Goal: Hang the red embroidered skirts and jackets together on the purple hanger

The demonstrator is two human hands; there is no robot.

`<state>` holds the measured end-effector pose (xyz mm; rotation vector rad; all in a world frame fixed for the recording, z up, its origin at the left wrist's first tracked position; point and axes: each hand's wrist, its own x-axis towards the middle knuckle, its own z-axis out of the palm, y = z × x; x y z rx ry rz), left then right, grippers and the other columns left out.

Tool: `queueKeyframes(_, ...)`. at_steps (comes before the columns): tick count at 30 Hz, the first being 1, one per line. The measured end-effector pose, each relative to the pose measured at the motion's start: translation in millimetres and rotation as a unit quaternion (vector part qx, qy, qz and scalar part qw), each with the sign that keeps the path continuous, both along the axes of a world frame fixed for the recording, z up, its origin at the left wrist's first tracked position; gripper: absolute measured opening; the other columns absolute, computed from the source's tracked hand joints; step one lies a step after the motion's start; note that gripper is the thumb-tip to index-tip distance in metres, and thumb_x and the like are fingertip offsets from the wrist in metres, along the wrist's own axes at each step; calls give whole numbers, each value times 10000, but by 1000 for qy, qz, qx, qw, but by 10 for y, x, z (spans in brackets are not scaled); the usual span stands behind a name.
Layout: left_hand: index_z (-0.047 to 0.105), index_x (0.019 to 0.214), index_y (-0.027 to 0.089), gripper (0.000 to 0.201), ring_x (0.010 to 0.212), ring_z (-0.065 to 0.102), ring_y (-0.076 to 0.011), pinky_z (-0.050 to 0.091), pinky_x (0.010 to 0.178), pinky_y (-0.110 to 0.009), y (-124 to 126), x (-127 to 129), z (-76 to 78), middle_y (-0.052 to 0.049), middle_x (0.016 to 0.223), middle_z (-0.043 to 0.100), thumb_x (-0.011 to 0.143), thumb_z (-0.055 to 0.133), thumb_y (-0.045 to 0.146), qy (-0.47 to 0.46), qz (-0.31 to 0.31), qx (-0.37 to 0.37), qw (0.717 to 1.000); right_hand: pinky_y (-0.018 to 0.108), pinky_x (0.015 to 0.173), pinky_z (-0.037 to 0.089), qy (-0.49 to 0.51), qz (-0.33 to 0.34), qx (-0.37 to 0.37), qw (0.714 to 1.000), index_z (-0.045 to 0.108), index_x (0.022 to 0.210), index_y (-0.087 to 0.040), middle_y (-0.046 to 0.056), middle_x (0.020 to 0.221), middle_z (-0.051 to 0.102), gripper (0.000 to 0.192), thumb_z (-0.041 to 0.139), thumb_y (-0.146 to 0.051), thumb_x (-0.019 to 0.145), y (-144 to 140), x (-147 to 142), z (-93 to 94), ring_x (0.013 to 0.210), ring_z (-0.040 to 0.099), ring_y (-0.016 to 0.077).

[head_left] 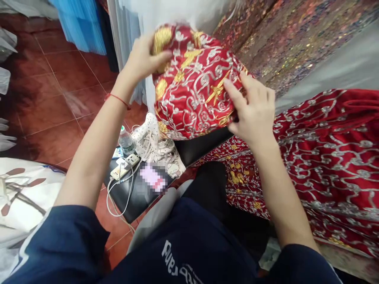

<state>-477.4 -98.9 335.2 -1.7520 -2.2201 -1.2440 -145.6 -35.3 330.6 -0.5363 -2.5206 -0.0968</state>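
Observation:
A bunched red cloth (197, 85) with silver scrolls and gold embroidery is lifted in front of me, above a black bench. My left hand (146, 55) grips its upper left edge, fingers behind the fabric and thumb in front. At its lower right edge, my right hand (254, 106) pinches the cloth, with its thumb tucked underneath. Over my lap and off to the right spreads a larger red skirt-like piece (328, 157) with matching embroidery. Whether the two pieces are joined cannot be made out.
On the black bench (130, 207) lie a water bottle (126, 142), a power strip (126, 167) with white cables, a blurred-out item (153, 177) and a spotted cloth (156, 146). Sequined fabric (284, 47) hangs behind. A white bag (26, 193) sits at left.

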Motion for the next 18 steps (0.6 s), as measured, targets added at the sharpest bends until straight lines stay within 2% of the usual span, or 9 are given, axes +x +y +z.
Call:
queueKeyframes(2, 537, 1299, 199, 572, 1025, 508, -246, 417, 996, -465, -60, 167, -112, -36, 1262, 662, 858, 661, 541, -5, 80, -84, 993, 684, 1124, 293, -19, 12, -27, 999, 507, 1452, -304, 107, 1572, 445, 655, 702, -301, 827, -134, 52, 19, 1470, 331, 429)
queueKeyframes(4, 461, 1366, 147, 610, 1139, 487, -292, 346, 1062, -521, -127, 446, -93, -106, 1368, 596, 883, 672, 454, -3, 175, -132, 976, 711, 1123, 269, -26, 18, -46, 998, 511, 1442, -314, 107, 1582, 430, 662, 719, -321, 814, -257, 160, 35, 1484, 294, 442)
queueKeyframes(6, 490, 1335, 91, 551, 1299, 417, -368, 269, 1128, -550, -214, 806, 85, -197, 1437, 524, 900, 668, 376, 40, 216, -166, 961, 711, 1137, 244, -23, 14, -56, 998, 506, 1438, -346, 82, 1600, 407, 651, 713, -389, 822, -336, 319, 32, 1493, 288, 429)
queueKeyframes(7, 526, 1298, 67, 487, 1353, 382, -401, 239, 1152, -561, -262, 1010, 214, -231, 1445, 504, 910, 649, 334, 78, 222, -158, 959, 703, 1147, 231, -14, 6, -54, 998, 499, 1439, -365, 65, 1610, 393, 645, 703, -423, 829, -355, 418, 17, 1498, 290, 417)
queueKeyframes(9, 559, 1275, 29, 412, 1356, 416, -421, 281, 1134, -574, -343, 1457, 482, -266, 1428, 505, 943, 562, 274, 147, 183, -117, 965, 681, 1163, 220, 22, -23, -36, 999, 486, 1442, -383, 51, 1621, 374, 619, 670, -450, 854, -350, 653, -44, 1501, 300, 391)
queueKeyframes(10, 559, 1287, 23, 426, 1341, 440, -425, 315, 1115, -576, -364, 1697, 588, -263, 1402, 523, 971, 506, 304, 182, 142, -77, 970, 672, 1162, 228, 49, -44, -22, 998, 483, 1442, -378, 58, 1618, 375, 597, 648, -440, 872, -333, 786, -91, 1495, 318, 381)
queueKeyframes(12, 592, 1233, 111, 354, 1314, 476, -392, 367, 1089, -557, -339, 2191, 687, -213, 1356, 555, 992, 450, 328, 205, 28, -5, 978, 655, 1144, 278, 101, -89, -5, 991, 484, 1439, -349, 90, 1596, 396, 551, 606, -405, 904, -285, 1071, -212, 1462, 375, 368)
queueKeyframes(15, 609, 1087, 208, 212, 1242, 545, -309, 423, 1070, -481, -91, 2893, 546, -118, 1202, 616, 980, 476, 334, 148, -175, 32, 973, 627, 1090, 381, 158, -149, -16, 976, 523, 1383, -315, 131, 1510, 481, 464, 574, -372, 925, -227, 1519, -418, 1377, 472, 354)
queueKeyframes(18, 571, 1116, 222, 211, 1159, 595, -277, 454, 1049, -464, 402, 3436, 288, -100, 1153, 644, 986, 454, 338, 79, -282, 36, 955, 593, 1052, 450, 207, -192, -44, 958, 593, 1268, -276, 150, 1374, 569, 337, 567, -328, 936, -221, 1964, -612, 1284, 546, 333)
